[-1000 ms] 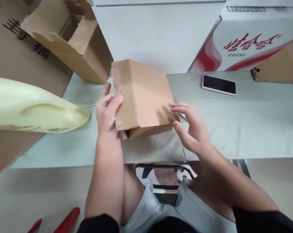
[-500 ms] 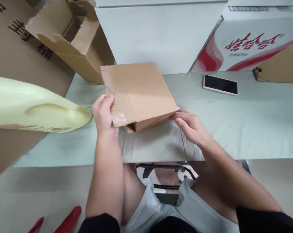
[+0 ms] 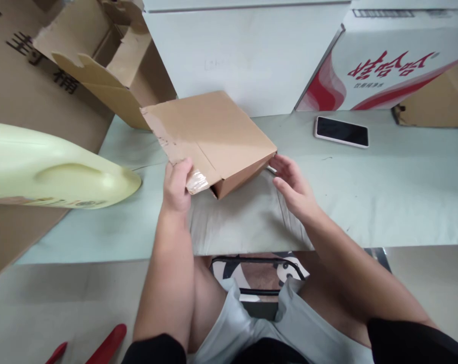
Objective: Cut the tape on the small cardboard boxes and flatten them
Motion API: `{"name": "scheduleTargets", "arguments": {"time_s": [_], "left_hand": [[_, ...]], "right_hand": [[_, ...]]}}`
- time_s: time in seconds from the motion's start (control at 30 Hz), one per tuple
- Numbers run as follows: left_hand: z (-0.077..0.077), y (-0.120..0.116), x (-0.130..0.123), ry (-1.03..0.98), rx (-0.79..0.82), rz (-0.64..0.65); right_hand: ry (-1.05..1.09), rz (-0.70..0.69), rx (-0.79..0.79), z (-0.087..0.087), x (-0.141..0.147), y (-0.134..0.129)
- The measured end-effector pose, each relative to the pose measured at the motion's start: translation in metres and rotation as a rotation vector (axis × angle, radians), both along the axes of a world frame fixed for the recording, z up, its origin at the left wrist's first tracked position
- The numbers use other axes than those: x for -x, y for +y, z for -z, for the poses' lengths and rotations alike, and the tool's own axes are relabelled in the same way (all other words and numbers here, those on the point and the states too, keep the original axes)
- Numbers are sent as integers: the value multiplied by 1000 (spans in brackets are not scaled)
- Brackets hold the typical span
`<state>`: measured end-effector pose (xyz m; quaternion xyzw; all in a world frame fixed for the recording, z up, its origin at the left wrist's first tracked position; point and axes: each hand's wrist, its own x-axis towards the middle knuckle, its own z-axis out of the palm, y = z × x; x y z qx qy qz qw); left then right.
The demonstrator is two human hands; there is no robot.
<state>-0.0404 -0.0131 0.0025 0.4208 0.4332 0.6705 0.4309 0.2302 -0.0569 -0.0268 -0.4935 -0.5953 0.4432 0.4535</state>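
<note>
Steadying a tilted cardboard box (image 3: 232, 134) over the cloth-covered table (image 3: 384, 197)

Pinching its taped flap (image 3: 180, 143) in the left hand (image 3: 176, 187); holding the right hand (image 3: 294, 189) half-open by the opposite corner, perhaps touching. Apparently adjusting the angle before the white carton (image 3: 247, 60); likely calling for firmer right-hand support.

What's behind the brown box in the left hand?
A big white box. The brown box hides part of its bottom edge, so I can't see what's there.

The carton (image 3: 213, 131) is matt cardboard with glossy tape (image 3: 197, 180), the yellow-green object (image 3: 65, 167) smooth, shiny plastic
</note>
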Motion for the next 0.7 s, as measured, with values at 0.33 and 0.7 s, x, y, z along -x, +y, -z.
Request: {"name": "scheduleTargets", "arguments": {"time_s": [0.33,0.7], "left_hand": [[-25,-10,-5,-154,264,4],[-16,1,3,153,125,-48]], "right_hand": [[-62,-4,-20,3,1,0],[-53,261,-39,-5,5,2]]}}
